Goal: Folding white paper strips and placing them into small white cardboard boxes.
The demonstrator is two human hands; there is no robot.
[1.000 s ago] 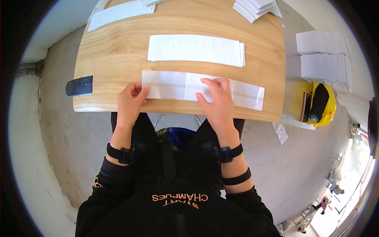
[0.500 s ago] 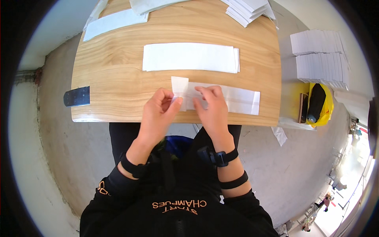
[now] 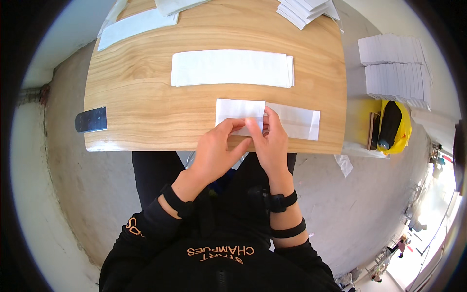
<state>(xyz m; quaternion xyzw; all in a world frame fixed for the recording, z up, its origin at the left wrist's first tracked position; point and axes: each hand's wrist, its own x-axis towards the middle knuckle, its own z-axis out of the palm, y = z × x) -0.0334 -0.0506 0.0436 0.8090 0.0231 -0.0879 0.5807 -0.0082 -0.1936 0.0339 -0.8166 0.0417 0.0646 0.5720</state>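
A long white paper strip [image 3: 297, 122] lies near the table's front edge, its left end folded over into a white panel [image 3: 236, 108]. My right hand [image 3: 271, 146] grips the right edge of that panel, thumb on top and fingers curled behind. Beside it, my left hand [image 3: 217, 148] has its fingertips resting on the panel's lower part, against the right thumb. The left thumb stands apart from those fingers, near the paper's lower edge. Further back lies a small stack of flat white paper strips [image 3: 231, 68], touched by neither hand.
The wooden table [image 3: 141, 107] carries a dark phone-like object [image 3: 91, 119] at its left edge. More white strips [image 3: 138, 30] lie far left, loose white papers [image 3: 304, 12] far right. Off its right side stand stacked white papers [image 3: 395, 80] and a yellow bag [image 3: 403, 129] holding dark items.
The strip's left end has been folded further over to the right, making a wider panel. My left hand has moved right, close against my right hand. Its thumb and fingers have parted.
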